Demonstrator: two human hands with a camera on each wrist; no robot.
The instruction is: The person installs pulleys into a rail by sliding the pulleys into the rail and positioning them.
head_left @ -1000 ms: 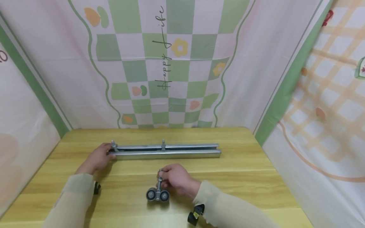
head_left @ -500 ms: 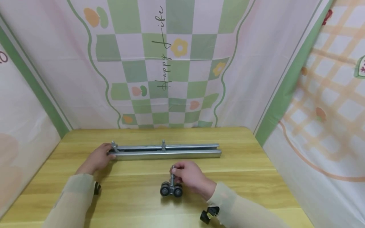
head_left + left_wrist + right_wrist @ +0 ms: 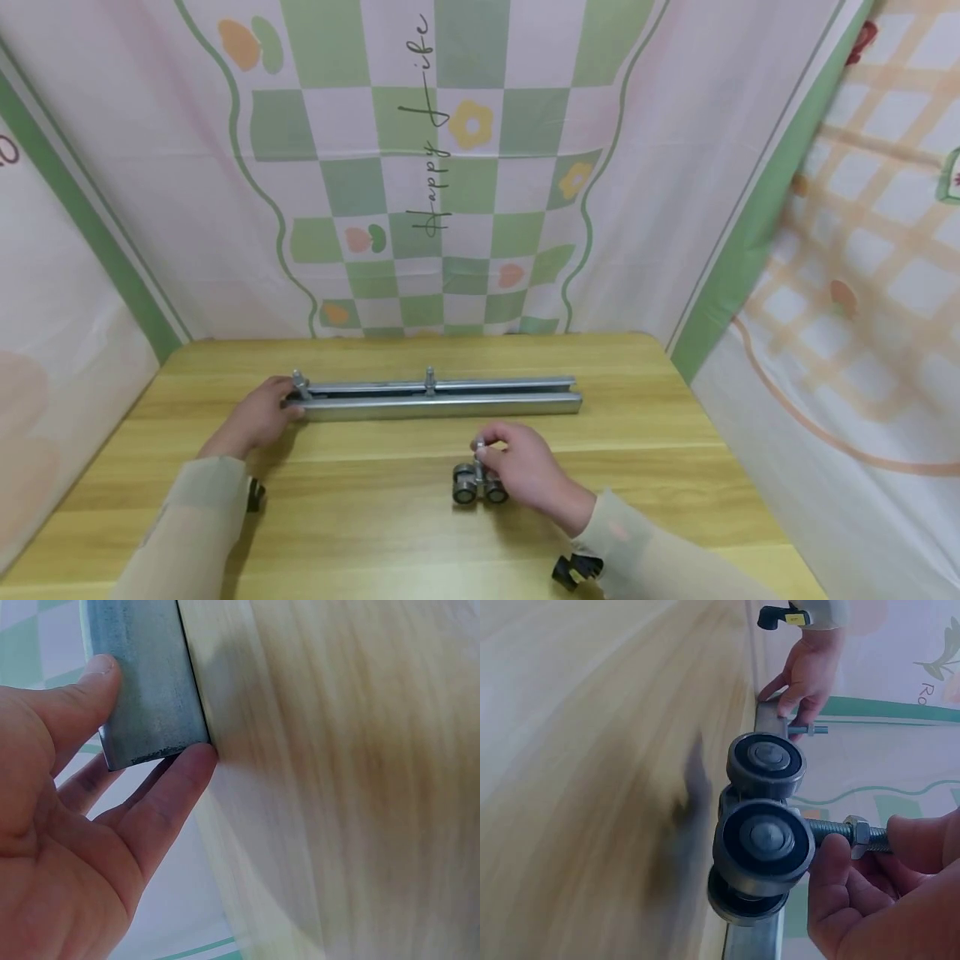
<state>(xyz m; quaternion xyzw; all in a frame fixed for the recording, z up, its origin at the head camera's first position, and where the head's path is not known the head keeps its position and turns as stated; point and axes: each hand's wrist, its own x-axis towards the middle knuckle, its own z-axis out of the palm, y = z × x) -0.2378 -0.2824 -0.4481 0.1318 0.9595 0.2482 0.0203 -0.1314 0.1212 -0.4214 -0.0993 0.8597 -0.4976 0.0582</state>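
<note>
A galvanized steel track (image 3: 442,407) lies lengthwise across the table, with a slot along its top. Two threaded bolts rise from the slot, one bolt (image 3: 300,383) at the left end and another bolt (image 3: 430,381) near the middle. My left hand (image 3: 264,412) holds the track's left end, thumb on its side wall and fingertips at the end edge. In my right hand (image 3: 534,467) is a roller trolley (image 3: 765,840), its threaded stem pinched between thumb and fingers. The trolley's wheels hang downward, close over the table in front of the track. A nut (image 3: 859,835) sits on the stem.
The wooden table (image 3: 360,533) has rounded back corners. Behind it hangs a green-and-white checked cloth (image 3: 412,275), with more printed cloth at both sides. A black wrist camera (image 3: 576,570) sits below the right sleeve.
My right hand has carried the roller trolley to the right and slightly back, closer to the track, and the trolley has turned a little. The left hand and track stay put.
</note>
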